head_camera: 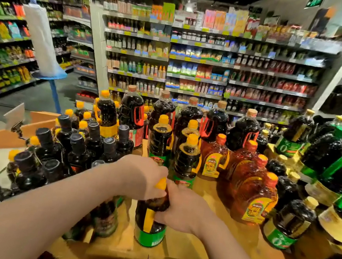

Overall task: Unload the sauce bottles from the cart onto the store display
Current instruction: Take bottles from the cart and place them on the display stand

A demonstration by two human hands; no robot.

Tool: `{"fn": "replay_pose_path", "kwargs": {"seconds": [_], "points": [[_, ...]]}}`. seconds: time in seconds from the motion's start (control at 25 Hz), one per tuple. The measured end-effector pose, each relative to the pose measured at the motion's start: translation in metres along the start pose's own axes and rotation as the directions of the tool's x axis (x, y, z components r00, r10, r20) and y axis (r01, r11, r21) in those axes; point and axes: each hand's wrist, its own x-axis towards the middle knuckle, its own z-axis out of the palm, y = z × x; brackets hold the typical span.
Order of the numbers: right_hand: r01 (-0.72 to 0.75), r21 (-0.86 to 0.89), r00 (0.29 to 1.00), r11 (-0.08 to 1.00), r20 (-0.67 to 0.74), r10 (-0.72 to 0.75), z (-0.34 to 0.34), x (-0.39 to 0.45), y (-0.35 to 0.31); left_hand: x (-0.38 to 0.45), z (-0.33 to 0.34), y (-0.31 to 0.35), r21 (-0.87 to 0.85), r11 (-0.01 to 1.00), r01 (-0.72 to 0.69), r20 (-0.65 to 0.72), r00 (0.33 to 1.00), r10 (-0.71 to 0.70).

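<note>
The dark sauce bottle [150, 221] with the green label and yellow cap stands upright on the wooden display top [190, 248], near its front edge, and both hands are on it: the left hand [141, 178] curls over the cap and neck from above, while the right hand [180, 209] wraps the shoulder and yellow handle, fingers pressed together round the body. The step looks like setting this bottle into line, so the sound way is to keep the base flat, slide rather than tilt, and release the lower hand last (the glossy plastic is likely slippery). Directly ahead stand two matching yellow-capped bottles [186, 160], and the held one seems meant to fall in behind them. To its left another dark bottle [104, 219] stands just beside it, half hidden under the left forearm; beyond crowd the black-capped bottles [77, 149]. On the right, bare wood gives open room before the amber bottles [252, 198], so any adjusting should go rightward. The cart is not visible.
</note>
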Motion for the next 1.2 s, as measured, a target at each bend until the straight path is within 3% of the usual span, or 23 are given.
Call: {"fn": "replay_pose_path", "kwargs": {"seconds": [0.16,0.32,0.48,0.76,1.2], "points": [[-0.074,-0.078,0.995,0.994,0.061,0.079,0.002,0.001,0.009,0.025,-0.004,0.0,0.135,0.99,-0.035,0.057,0.998,0.027],[-0.114,-0.124,0.992,0.986,-0.067,0.106,-0.011,0.011,0.022,0.05,-0.013,-0.011,0.085,0.981,0.175,-0.026,0.984,-0.174],[-0.167,-0.11,0.978,0.98,-0.143,0.15,-0.015,0.022,0.034,0.086,-0.019,-0.019,0.14,0.93,0.34,-0.12,0.938,-0.325],[-0.187,-0.135,0.974,0.973,-0.157,0.165,-0.002,0.037,0.056,0.153,-0.026,-0.055,0.125,0.857,0.5,-0.04,0.866,-0.499],[-0.151,-0.045,0.983,0.987,-0.114,0.145,0.023,0.039,0.08,0.177,-0.021,-0.051,0.065,0.827,0.559,-0.076,0.829,-0.554]]}}
